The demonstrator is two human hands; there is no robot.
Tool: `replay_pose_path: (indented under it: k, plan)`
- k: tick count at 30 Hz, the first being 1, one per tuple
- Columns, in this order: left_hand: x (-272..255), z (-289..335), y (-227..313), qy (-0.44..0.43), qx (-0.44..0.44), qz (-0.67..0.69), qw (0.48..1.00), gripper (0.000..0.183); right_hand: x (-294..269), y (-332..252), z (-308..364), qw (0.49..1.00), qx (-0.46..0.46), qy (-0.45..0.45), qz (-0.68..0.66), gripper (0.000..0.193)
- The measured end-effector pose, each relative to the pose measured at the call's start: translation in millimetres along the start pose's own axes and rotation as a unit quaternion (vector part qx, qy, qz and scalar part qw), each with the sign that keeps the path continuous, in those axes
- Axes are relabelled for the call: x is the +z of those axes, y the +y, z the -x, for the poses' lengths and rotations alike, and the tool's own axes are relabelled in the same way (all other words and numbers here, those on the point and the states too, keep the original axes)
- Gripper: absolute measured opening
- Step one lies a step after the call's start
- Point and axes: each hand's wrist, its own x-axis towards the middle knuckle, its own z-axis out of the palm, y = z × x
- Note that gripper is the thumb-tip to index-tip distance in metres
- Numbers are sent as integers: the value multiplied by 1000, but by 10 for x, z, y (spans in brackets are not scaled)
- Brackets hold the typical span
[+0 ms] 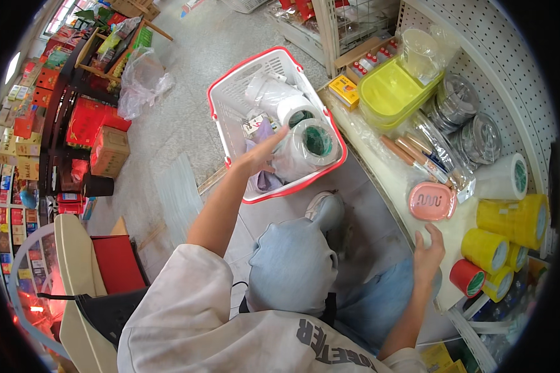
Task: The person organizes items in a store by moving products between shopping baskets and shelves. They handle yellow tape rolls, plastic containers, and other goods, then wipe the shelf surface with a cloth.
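A white shopping basket [233, 102] with a red rim stands on the floor ahead of me. My left hand [261, 156] reaches into it and grips the left side of a plastic-wrapped pack of clear packing tape rolls [292, 158], whose green core faces up. Behind this pack lie another wrapped pack of clear tape [270, 93] and some purple cloth [267, 180], partly hidden by my hand. At the shelf's front edge, my right hand [428, 253] is empty, its fingers apart and loosely bent. Just beyond its fingertips sits a pink lidded box [432, 201].
On the shelf [445, 239] are yellow tape rolls [484, 248], a red tape roll [466, 278], a clear tape pack [504, 177], knives in packaging [417, 158] and a yellow-green divided tray [392, 93]. A carton [110, 151] and plastic bag [144, 84] are left.
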Motion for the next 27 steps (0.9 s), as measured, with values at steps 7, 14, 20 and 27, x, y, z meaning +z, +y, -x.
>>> replay_pose_path:
  k: [7,14,20,27]
  plan:
    - [-164,-739,-818,42,-130,127,982,111,481,-1559,-294,964,-183,-96,-170,34]
    - [-171,-812,-1035,-24,-15,296,955,53,1765,-2217,-633,938,-178,-248,-162,35]
    - [46,70,-240,-80,183,311,929,42,940,-2345,-464,927,-227,-82,-287,29]
    - [1454,695,890,-154,281,89,943,47,-780,-1731,-362,939,-153,223,-211,34]
